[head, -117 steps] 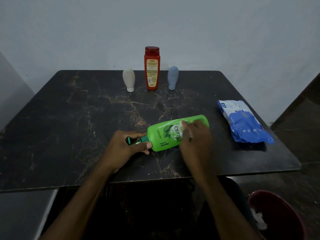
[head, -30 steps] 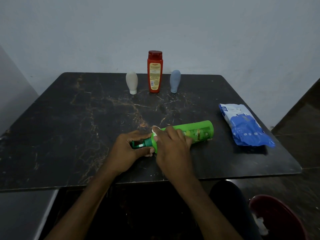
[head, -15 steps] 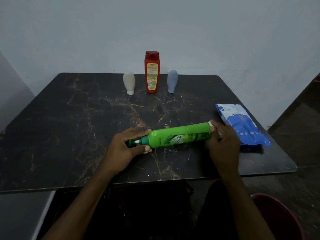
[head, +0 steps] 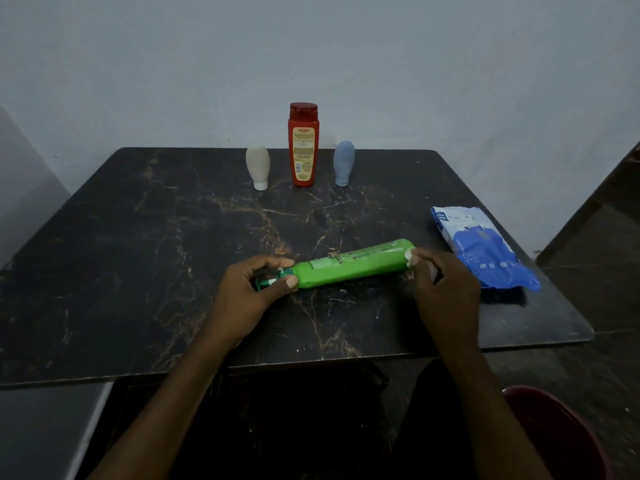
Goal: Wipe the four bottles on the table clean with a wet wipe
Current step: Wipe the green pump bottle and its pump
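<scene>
While the left hand [head: 249, 292] grips the green bottle [head: 353, 268], its label is unreadable.

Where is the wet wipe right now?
The wipe is bunched in the right hand, pressed against the base end of the green bottle. That is right of centre in the head view, just left of the blue pack.

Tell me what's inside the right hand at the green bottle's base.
A white wet wipe, pressed against the base of the lying green plastic bottle. Only small bits peek out; the right hand covers the rest.
</scene>
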Available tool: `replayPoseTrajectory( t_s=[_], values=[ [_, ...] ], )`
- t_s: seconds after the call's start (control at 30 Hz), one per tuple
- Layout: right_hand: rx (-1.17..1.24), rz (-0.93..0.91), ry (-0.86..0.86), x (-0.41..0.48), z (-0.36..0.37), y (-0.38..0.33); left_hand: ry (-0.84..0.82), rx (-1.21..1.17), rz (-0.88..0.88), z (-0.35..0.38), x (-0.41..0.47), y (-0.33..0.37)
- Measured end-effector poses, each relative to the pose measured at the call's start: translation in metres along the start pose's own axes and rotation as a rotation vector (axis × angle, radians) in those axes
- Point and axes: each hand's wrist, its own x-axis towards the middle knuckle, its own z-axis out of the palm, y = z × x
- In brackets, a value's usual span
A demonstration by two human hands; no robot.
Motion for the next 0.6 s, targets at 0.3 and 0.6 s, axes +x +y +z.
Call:
replayPoseTrajectory(
  t_s=[0.3, 0.6],
  values=[
    [-0.061, 0.012, -0.044, 0.024, -0.006, 0.005, -0.033, 0.060, -0.041, 0.000, 0.002, 0.000],
    [-0.168, -0.025, -0.112, 0.011, -0.004, -0.002, -0.030, 0.128, -0.056, 0.001, 0.002, -0.001]
  ],
)
